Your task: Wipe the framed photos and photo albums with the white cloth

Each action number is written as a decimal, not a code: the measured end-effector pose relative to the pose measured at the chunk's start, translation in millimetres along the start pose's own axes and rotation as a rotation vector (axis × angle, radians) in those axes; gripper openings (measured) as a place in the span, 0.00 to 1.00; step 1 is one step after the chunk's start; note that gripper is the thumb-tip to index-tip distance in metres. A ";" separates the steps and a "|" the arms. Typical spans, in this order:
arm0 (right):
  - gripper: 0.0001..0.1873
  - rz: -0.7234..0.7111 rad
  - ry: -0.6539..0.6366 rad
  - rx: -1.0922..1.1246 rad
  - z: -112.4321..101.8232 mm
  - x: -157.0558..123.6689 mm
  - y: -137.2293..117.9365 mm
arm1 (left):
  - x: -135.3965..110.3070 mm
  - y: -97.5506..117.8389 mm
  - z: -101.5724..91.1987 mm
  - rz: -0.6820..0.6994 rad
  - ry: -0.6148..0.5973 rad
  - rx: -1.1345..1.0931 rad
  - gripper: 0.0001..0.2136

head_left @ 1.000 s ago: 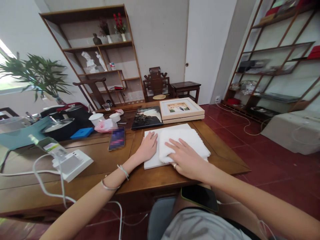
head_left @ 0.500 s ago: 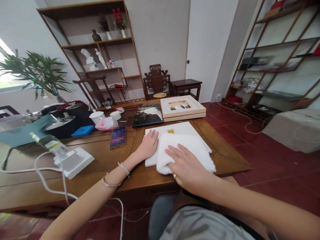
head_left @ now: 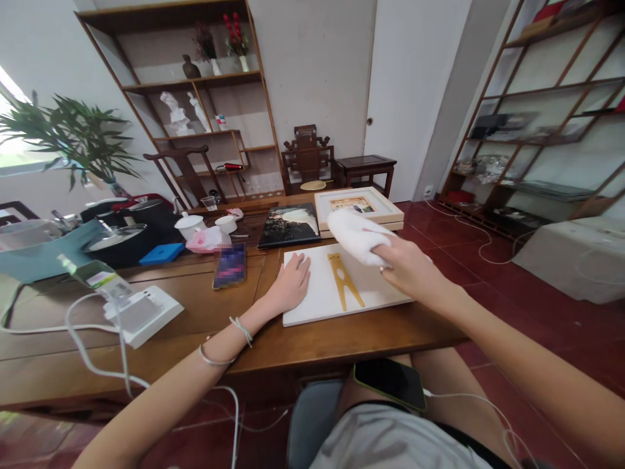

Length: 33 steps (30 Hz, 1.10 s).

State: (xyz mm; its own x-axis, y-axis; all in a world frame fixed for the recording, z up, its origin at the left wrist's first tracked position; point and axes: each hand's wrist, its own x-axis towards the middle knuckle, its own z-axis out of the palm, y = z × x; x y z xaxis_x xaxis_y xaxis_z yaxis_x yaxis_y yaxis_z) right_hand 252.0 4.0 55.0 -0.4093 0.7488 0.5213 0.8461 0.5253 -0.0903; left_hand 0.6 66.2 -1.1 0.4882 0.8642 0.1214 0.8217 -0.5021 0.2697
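Observation:
A white flat panel [head_left: 322, 299], the back of a picture frame with a gold-coloured stand piece [head_left: 344, 288] on it, lies on the wooden table [head_left: 195, 312]. My left hand [head_left: 291, 286] rests flat and open on the panel's left edge. My right hand [head_left: 408, 266] is lifted above the panel's far right part, closed on a bunched white cloth [head_left: 357, 236]. Beyond the panel lie a dark photo print [head_left: 288, 225] and a light wooden framed picture [head_left: 359, 206].
A phone [head_left: 229, 264] lies left of the panel, with a white box and cables [head_left: 141, 312], a blue pad [head_left: 162, 253], pots [head_left: 117, 244] and cups [head_left: 189, 225] further left. Another phone [head_left: 390, 382] sits on my lap. Shelves line the back and right walls.
My right hand wiped the cloth toward me over the panel, then gathered it up and lifted it to the far right, uncovering the gold stand piece. The left hand stayed put.

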 end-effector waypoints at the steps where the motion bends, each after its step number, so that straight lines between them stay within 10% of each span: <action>1: 0.24 -0.039 -0.003 -0.026 4.9 10.6 1.6 | 0.0 -0.2 -0.2 -0.002 0.001 -0.003 0.21; 7: 0.21 -0.181 -0.331 -0.010 48.1 60.0 -15.1 | 0.6 1.5 -2.6 0.108 0.140 -0.072 0.18; 18: 0.16 -0.269 -0.399 0.108 65.6 115.1 -43.7 | -10.0 12.9 -7.7 0.117 0.157 -0.006 0.17; 33: 0.25 -0.017 -0.374 -0.057 28.1 18.3 24.8 | -5.7 7.3 -4.9 0.028 0.010 -0.052 0.29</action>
State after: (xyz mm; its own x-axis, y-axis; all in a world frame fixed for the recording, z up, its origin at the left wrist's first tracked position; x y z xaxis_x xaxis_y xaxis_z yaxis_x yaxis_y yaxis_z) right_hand 255.9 42.0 38.5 -0.5110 0.8415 0.1755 0.8515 0.5235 -0.0310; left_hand 2.4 57.7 4.8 0.5072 0.8505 0.1393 0.7914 -0.5236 0.3156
